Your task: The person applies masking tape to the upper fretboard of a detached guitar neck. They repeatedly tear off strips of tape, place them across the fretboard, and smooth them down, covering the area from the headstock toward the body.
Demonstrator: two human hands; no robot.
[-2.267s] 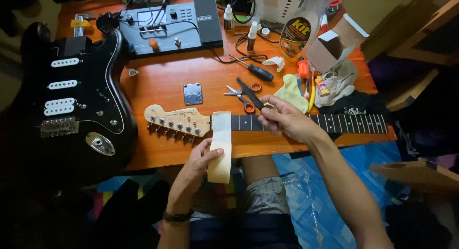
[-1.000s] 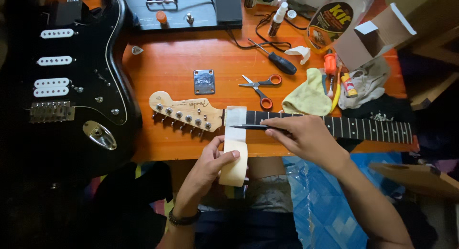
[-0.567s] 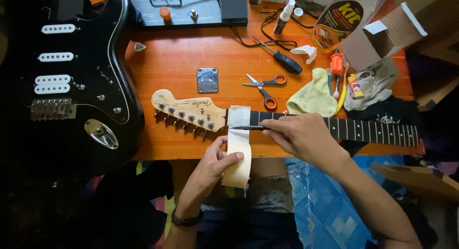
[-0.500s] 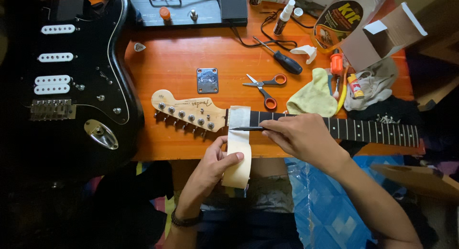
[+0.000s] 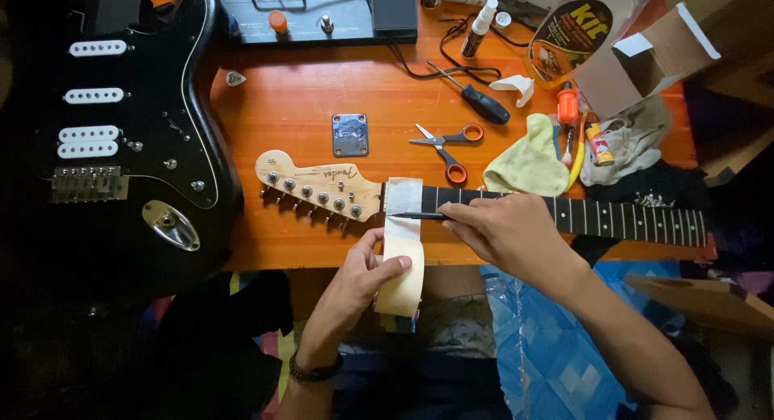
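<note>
Nearest you, under your forearms, blue plastic sheeting [image 5: 532, 347] covers the floor beside your lap, and the orange wooden table [image 5: 298, 97] begins just beyond your knuckles. Your left hand [image 5: 359, 279] grips a roll of cream masking tape [image 5: 401, 275], thumb on its face and fingers curled behind it, with the free strip running up from your thumb onto the guitar neck [image 5: 500, 206]. Your right hand [image 5: 508, 234] is closed around a thin dark blade [image 5: 419, 216], its tip lying across the tape right at the neck's near edge, just above your left thumb. The neck lies flat across the table, pale headstock [image 5: 318, 186] left of your fingers (tuners toward you). Past your right fingertips sit red-handled scissors [image 5: 447, 146], a yellow cloth [image 5: 528, 162] and a metal plate [image 5: 350, 135]; a black guitar body [image 5: 121, 138] lies well left
</note>
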